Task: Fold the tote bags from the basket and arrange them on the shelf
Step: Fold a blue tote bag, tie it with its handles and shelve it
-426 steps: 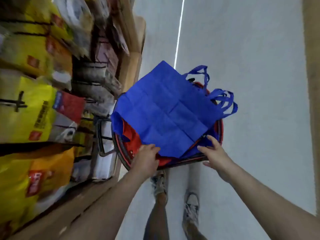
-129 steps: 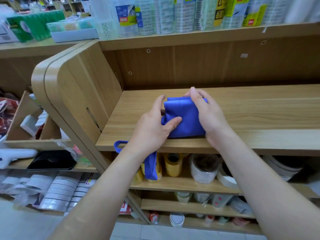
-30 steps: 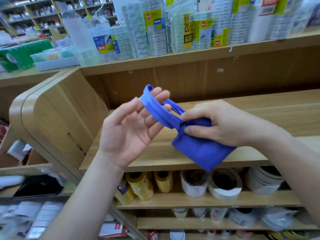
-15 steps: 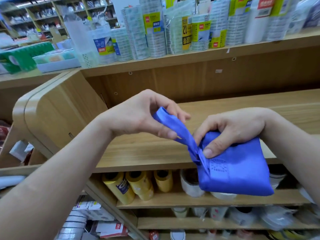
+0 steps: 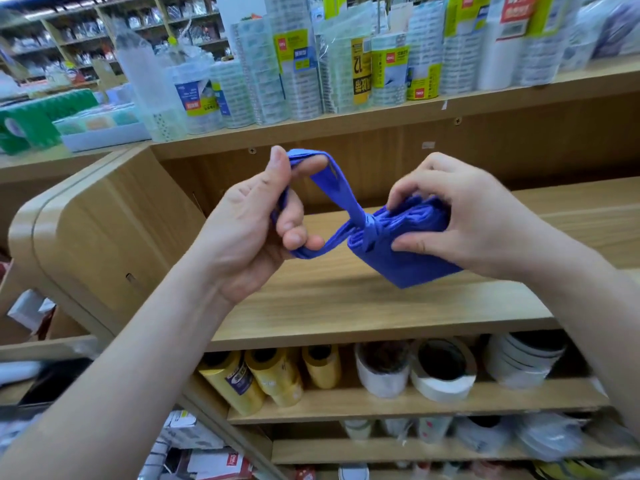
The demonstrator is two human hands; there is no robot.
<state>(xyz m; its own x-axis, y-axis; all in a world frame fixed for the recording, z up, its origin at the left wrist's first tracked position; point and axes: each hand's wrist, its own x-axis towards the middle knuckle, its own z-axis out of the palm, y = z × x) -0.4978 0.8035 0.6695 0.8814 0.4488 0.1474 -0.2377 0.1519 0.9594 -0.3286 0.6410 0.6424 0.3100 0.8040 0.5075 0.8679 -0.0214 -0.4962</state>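
My right hand (image 5: 460,216) squeezes the folded bag (image 5: 405,251) so it stays small | my left hand (image 5: 256,230) pulls its strap (image 5: 341,188) tight | above the shelf (image 5: 346,306).

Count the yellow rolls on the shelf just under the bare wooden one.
3, side by side at the left end of the lower shelf: left yellow roll, middle yellow roll, right yellow roll. More may be hidden behind them.

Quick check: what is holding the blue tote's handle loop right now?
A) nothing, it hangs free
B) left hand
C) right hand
B: the left hand curls its fingers round the handle loop, while the right hand grips the folded blue tote.
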